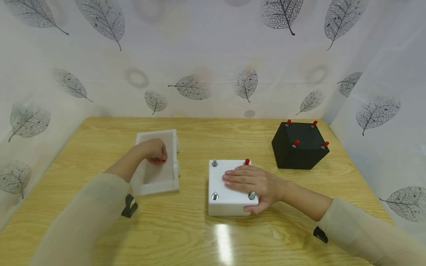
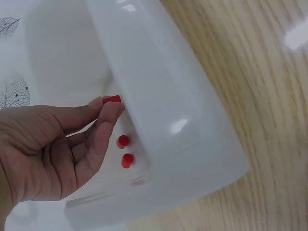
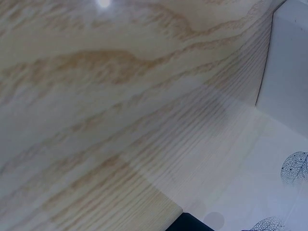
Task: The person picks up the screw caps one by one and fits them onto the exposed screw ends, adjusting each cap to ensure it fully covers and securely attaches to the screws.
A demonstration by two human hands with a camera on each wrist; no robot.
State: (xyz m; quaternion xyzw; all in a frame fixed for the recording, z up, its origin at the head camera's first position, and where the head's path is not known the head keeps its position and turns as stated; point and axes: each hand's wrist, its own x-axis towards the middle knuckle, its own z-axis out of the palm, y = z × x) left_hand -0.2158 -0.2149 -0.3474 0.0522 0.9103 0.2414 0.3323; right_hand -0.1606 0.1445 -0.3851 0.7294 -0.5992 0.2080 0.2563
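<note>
My left hand (image 1: pixel 154 150) is over a white tray (image 1: pixel 175 159) at the left of the table. Thumb and fingertips pinch a small red cap (image 2: pixel 112 99), close over the tray's inside. Two more red caps, one a lower red cap (image 2: pixel 127 160), lie in the tray below the fingers. My right hand (image 1: pixel 253 181) rests on a white box (image 1: pixel 229 207), fingers straight across its top and thumb at its front side. Metal bolts stand at the box's corners: the back right bolt wears a red cap (image 1: pixel 247 162), while three, including the front left bolt (image 1: pixel 215 196), are bare.
A black box (image 1: pixel 294 155) with red caps on its corner bolts stands at the back right of the wooden table (image 1: pixel 199 240). Behind the table hangs a leaf-patterned curtain (image 1: pixel 213 55), which also lines both sides.
</note>
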